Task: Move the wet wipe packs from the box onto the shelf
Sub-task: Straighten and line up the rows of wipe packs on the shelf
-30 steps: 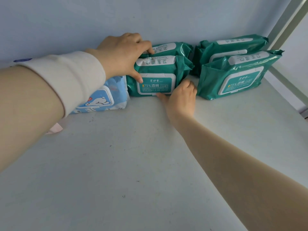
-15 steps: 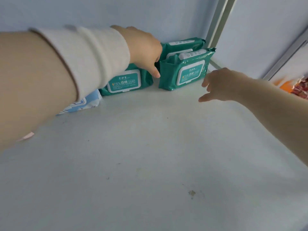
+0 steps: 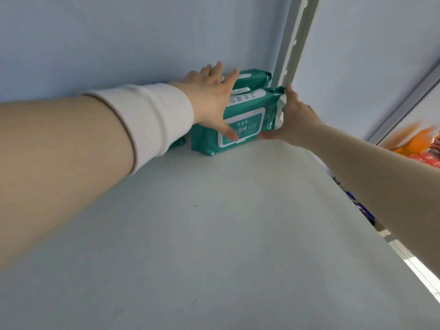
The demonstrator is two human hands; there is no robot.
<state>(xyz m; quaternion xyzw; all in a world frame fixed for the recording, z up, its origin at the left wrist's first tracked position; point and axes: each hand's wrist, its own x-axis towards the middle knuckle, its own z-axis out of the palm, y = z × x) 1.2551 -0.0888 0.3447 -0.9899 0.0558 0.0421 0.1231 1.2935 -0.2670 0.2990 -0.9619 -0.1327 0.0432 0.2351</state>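
Leftmost, a cream sleeve (image 3: 152, 117) of soft ribbed knit covered the wrist; under its cuff showed a sliver of another green pack (image 3: 177, 144). Beyond the cuff the left hand (image 3: 212, 101) lay flat against the front pack (image 3: 252, 115), its fingers (image 3: 229, 83) straight and spread wide, the thumb stretched down across the white lid flap. That pack was a soft pillow of glossy teal film with a crimped end seam; it stood on its long edge at the back right corner of the shelf (image 3: 214, 234), a matte, pale grey, faintly speckled board. Its labels carried Chinese characters, "酒精" legible beside the thumb; the rest was too small or hidden. A rear pack (image 3: 254, 78) of the same film stood just behind it, against the pale blue wall (image 3: 119, 44). The right hand (image 3: 295, 120) gripped the front pack's right end, fingers (image 3: 290, 91) up at the top corner, thumb under the bottom edge. A pale slotted metal post (image 3: 294, 44) rose behind; blurred orange packets (image 3: 415, 141) lay far right.
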